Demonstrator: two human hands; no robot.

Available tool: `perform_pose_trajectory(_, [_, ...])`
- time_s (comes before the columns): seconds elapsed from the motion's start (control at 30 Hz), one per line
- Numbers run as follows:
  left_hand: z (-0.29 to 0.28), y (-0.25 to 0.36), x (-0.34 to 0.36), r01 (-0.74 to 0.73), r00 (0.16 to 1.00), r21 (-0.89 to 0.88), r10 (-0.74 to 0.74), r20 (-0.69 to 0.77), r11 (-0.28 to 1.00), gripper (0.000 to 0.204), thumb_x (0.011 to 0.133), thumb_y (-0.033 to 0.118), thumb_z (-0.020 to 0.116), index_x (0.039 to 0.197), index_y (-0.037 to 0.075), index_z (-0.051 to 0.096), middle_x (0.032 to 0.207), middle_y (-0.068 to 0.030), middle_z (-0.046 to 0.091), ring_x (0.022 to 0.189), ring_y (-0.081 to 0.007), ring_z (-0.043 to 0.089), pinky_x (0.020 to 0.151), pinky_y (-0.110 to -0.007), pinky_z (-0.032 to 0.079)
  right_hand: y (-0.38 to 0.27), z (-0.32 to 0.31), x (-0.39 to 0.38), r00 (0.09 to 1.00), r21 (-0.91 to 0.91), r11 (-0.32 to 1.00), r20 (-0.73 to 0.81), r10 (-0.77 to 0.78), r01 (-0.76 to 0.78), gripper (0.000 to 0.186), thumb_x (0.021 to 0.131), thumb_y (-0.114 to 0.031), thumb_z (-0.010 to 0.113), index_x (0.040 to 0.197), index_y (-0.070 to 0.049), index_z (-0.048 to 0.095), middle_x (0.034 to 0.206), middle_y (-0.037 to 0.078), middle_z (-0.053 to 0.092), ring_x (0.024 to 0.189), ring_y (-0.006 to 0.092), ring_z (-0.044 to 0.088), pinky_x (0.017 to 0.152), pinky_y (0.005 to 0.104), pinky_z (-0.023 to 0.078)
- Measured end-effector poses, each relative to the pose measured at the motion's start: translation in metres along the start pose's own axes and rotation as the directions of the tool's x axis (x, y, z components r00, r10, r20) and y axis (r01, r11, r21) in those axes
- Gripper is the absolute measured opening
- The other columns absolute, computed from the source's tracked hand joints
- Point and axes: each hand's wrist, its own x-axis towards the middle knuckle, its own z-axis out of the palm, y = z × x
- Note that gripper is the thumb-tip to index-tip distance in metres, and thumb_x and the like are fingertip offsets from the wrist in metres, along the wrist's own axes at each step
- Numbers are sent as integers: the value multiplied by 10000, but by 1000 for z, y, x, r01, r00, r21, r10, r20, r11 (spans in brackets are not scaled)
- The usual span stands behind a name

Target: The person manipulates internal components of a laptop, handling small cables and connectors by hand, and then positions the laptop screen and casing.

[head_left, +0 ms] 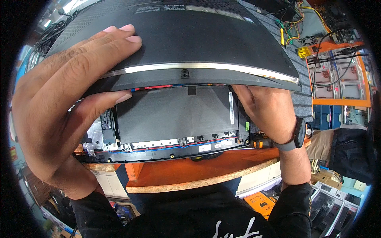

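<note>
While my left hand (pixel 59 83) pinches the near edge of a black cover (pixel 214 41), its thumb below and its fingers laid out on top, my right hand (pixel 270 109) is tucked under the right part of that same edge. The cover hides my right fingers, so I cannot tell whether they grip anything. Tilted up, the cover stands over an opened laptop (pixel 143 157) lying along the near edge of the desk (pixel 206 169); whether the two touch at the far side, I cannot tell.

A silver strip (pixel 190 66) runs along the cover's near edge, with a small dark hole (pixel 185 73) just below its middle. My left thumb (pixel 124 96) shows near the far left corner of a flat black battery (pixel 166 119), and my right hand is near its far right corner. Along the battery's right side is a pale label (pixel 231 108). Thin red and blue wires (pixel 139 150) run between the battery and the laptop's near rim. On my right wrist is a dark watch (pixel 300 133).

Farther out, a grey ridged mat (pixel 303 95) shows along the desk's right side, and a small fan (pixel 307 40) and a yellow handle (pixel 304 52) are toward the far right corner. Just right of the mat is an orange-framed case (pixel 341 102) with compartments. Black cables (pixel 45 41) lie bunched toward the desk's far left corner.
</note>
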Motion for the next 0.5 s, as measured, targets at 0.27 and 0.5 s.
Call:
perform_pose_trajectory(0.27, [3, 1, 1, 8, 1000, 1, -8, -4, 1000, 519, 814, 138, 694, 1305, -11, 613, 1354, -210, 609, 1308, -339, 559, 1110, -457, 443, 2, 0, -1, 1000, -26, 1000, 21, 2, -1, 169, 892, -121, 729, 1033, -27, 732, 864, 162, 706, 723, 311, 693, 634, 378, 542])
perform_pose_trajectory(0.5, [2, -1, 2, -15, 1000, 11, 15, 6, 1000, 534, 815, 135, 696, 1321, -6, 600, 1356, -206, 608, 1307, -334, 559, 1110, -463, 445, 0, -1, 1, 1000, -49, 999, 7, -22, 23, 152, 880, -112, 729, 1015, -44, 744, 863, 142, 715, 704, 303, 693, 625, 366, 540])
